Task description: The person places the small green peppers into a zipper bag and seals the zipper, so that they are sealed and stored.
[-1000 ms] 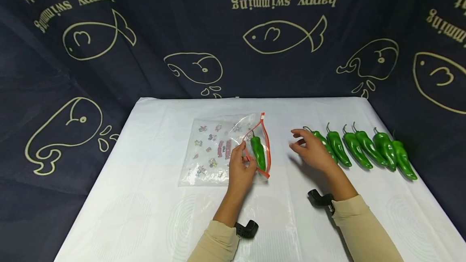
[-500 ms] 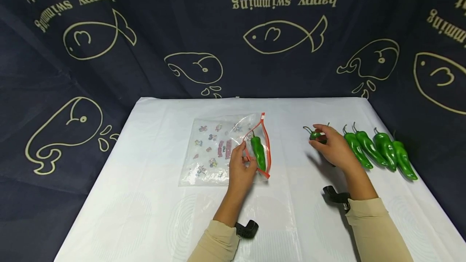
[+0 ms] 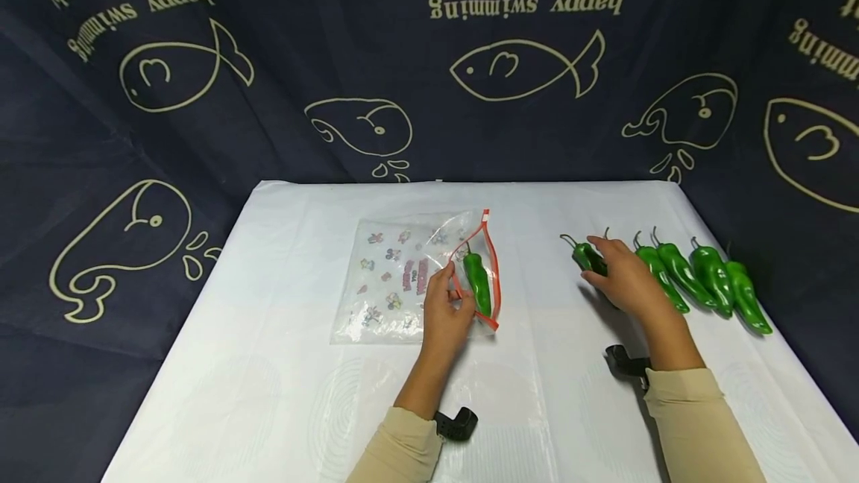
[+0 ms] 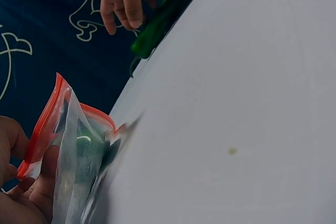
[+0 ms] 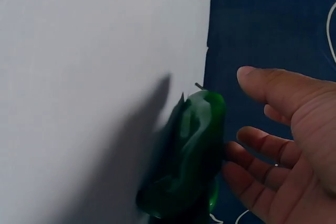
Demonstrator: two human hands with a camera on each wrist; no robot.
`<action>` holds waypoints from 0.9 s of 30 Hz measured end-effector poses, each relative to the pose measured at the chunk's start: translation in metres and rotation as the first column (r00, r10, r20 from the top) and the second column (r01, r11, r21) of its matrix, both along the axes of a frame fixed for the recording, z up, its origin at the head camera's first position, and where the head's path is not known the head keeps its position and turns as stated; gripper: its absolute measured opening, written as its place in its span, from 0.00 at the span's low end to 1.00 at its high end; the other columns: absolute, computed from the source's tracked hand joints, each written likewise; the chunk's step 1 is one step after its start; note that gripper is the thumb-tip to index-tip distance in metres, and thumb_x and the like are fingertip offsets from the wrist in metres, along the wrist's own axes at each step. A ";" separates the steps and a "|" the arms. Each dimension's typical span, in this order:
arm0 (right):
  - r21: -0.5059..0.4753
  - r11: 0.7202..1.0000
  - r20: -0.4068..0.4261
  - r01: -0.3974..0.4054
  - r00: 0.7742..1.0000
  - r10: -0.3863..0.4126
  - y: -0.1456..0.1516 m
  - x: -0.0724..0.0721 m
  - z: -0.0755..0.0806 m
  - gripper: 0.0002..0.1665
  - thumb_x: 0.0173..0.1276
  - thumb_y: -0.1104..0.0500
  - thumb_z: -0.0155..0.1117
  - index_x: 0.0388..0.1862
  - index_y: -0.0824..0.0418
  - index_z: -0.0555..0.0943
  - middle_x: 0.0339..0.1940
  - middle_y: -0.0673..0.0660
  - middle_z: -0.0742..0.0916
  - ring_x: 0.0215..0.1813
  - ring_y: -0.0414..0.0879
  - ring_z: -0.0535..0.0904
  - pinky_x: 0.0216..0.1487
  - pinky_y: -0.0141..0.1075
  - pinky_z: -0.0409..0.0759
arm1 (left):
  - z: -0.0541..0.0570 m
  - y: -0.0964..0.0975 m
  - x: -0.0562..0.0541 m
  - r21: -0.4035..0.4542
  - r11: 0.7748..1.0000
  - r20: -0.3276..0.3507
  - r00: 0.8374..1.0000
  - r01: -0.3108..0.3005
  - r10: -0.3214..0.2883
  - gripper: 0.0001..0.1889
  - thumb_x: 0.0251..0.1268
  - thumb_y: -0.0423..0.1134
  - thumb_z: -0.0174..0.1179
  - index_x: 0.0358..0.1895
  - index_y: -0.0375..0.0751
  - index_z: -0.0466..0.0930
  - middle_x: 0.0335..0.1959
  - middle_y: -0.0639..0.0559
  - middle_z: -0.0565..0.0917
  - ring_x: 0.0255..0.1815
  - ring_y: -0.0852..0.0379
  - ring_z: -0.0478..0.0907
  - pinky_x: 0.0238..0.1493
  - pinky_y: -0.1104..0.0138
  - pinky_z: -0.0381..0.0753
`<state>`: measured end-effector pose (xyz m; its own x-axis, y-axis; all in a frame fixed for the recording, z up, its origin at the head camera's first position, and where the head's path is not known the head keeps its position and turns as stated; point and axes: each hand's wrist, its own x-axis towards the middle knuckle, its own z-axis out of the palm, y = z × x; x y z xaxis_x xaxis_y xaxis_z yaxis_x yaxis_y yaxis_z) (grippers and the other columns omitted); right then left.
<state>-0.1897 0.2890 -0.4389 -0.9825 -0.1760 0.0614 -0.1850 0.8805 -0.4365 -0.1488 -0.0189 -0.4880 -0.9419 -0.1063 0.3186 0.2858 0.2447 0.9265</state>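
My left hand [image 3: 446,319] pinches the red-edged mouth of a clear zip bag [image 3: 385,319] printed with small cartoon figures. Inside its gaping opening lies one green pepper [image 3: 478,283]. In the left wrist view, my thumb and fingers [image 4: 48,169] grip the bag's rim near the red strip [image 4: 39,121]. Over the left end of a row of green peppers hovers my right hand [image 3: 627,280], its thumb and fingers spread near the leftmost pepper [image 3: 585,254]. The right wrist view has a pepper [image 5: 202,135] beyond the parted fingers. Another pepper is mostly hidden beneath this hand.
Several more green peppers [image 3: 711,278] lie side by side to the right on the white-covered table [image 3: 268,267], stems pointing to the far side. A dark curtain [image 3: 282,133] with fish and whale drawings hangs behind and around the table.
My right hand has moved rightward from beside the pepper row to over its left end, uncovering more of the leftmost pepper. The left hand and the bag stay in place.
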 end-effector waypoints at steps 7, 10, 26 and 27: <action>0.072 0.997 -0.040 0.013 0.999 -0.010 -0.001 -0.002 -0.007 0.39 0.66 0.62 0.67 0.71 0.73 0.63 0.62 0.78 0.72 0.61 0.76 0.68 0.58 0.67 0.67 | -0.002 -0.001 0.000 0.005 1.000 0.002 1.000 0.004 -0.004 0.33 0.56 0.25 0.58 0.69 0.27 0.67 0.62 0.35 0.73 0.36 0.53 0.79 0.34 0.69 0.82; 0.112 0.994 -0.049 0.010 0.999 -0.005 0.000 -0.004 -0.010 0.38 0.66 0.62 0.67 0.70 0.73 0.64 0.62 0.78 0.72 0.62 0.75 0.67 0.59 0.67 0.67 | -0.002 -0.001 0.000 0.003 1.000 -0.002 1.000 0.001 -0.001 0.33 0.55 0.24 0.58 0.69 0.27 0.67 0.62 0.35 0.73 0.35 0.53 0.78 0.34 0.69 0.82; 0.211 0.978 -0.026 0.011 1.000 -0.006 0.001 -0.009 -0.014 0.35 0.66 0.63 0.68 0.69 0.71 0.68 0.65 0.79 0.70 0.64 0.77 0.64 0.60 0.68 0.66 | -0.002 0.000 -0.001 0.013 1.000 0.013 1.000 -0.001 0.001 0.34 0.54 0.24 0.57 0.69 0.26 0.67 0.62 0.33 0.72 0.35 0.54 0.79 0.35 0.69 0.82; 0.215 0.977 -0.029 0.012 1.000 -0.006 0.001 -0.009 -0.014 0.35 0.65 0.63 0.68 0.68 0.71 0.69 0.64 0.79 0.70 0.63 0.77 0.65 0.59 0.68 0.66 | -0.002 0.000 -0.001 0.012 1.000 0.011 1.000 -0.002 0.002 0.33 0.54 0.24 0.57 0.69 0.26 0.67 0.62 0.33 0.73 0.35 0.54 0.79 0.36 0.69 0.82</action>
<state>-0.1986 0.2901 -0.4527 -0.9825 -0.1791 0.0510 -0.1860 0.9549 -0.2314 -0.1497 -0.0189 -0.4902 -0.9450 -0.1122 0.3073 0.2754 0.2345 0.9323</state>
